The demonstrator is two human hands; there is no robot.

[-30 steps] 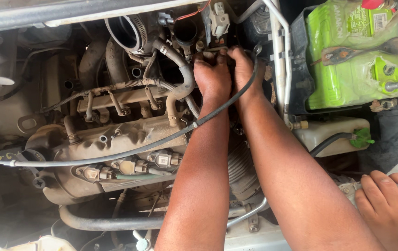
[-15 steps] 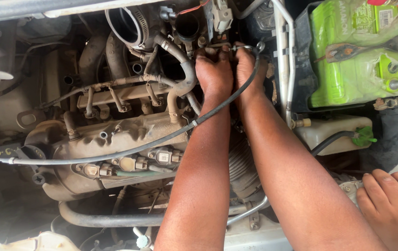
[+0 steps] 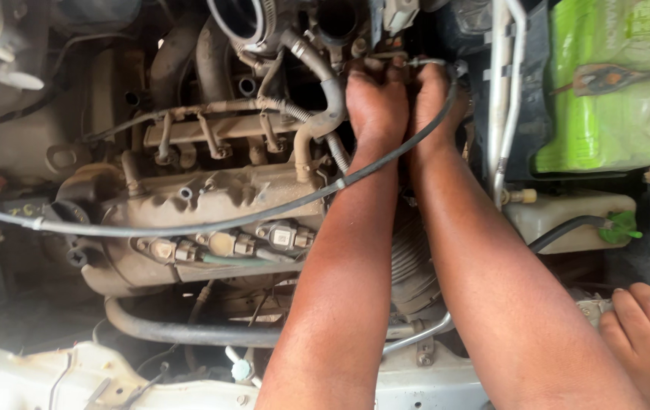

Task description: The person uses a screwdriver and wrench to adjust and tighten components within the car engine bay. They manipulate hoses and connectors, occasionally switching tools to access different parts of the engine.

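Dusty engine bay (image 3: 188,205), green-wrapped battery (image 3: 606,99) top right beside white tank (image 3: 568,216), left hand (image 3: 374,102) and right hand (image 3: 435,99) pinched together on small fitting (image 3: 397,64), black cable (image 3: 188,228) crossing both forearms, another person's hand (image 3: 648,334) lower right

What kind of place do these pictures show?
Most likely the open engine bay of a car: a dusty engine, rubber hoses and a green battery, with both hands working deep inside.
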